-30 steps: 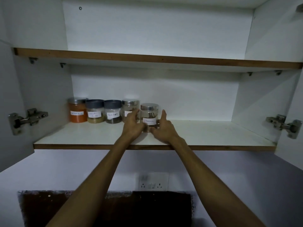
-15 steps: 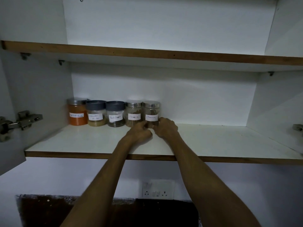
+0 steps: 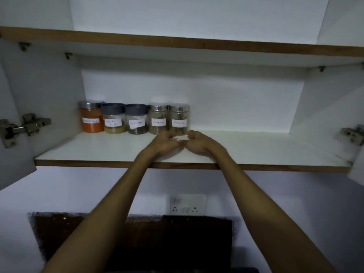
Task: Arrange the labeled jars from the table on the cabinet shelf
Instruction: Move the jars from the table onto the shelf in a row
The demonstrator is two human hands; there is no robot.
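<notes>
Several labeled jars stand in a tight row at the back left of the white cabinet shelf (image 3: 94, 152). From the left: an orange jar (image 3: 91, 120), two grey-lidded jars (image 3: 113, 120) (image 3: 136, 120), then two steel-lidded jars (image 3: 158, 119). The rightmost jar (image 3: 179, 119) stands upright and touches its neighbour. My left hand (image 3: 163, 142) and my right hand (image 3: 199, 141) rest on the shelf just in front of that jar, knuckles together. Their fingers are curled and hold nothing. Neither hand touches a jar.
The shelf's right half is bare. An upper shelf (image 3: 177, 44) runs overhead. Door hinges stick out at the left (image 3: 25, 127) and right (image 3: 352, 134) sides. Below the cabinet are a wall socket (image 3: 188, 204) and a dark panel (image 3: 137, 243).
Both hands pushed the rightmost jar back into line beside the others, let go of it and drew back toward me with fingers curled.
</notes>
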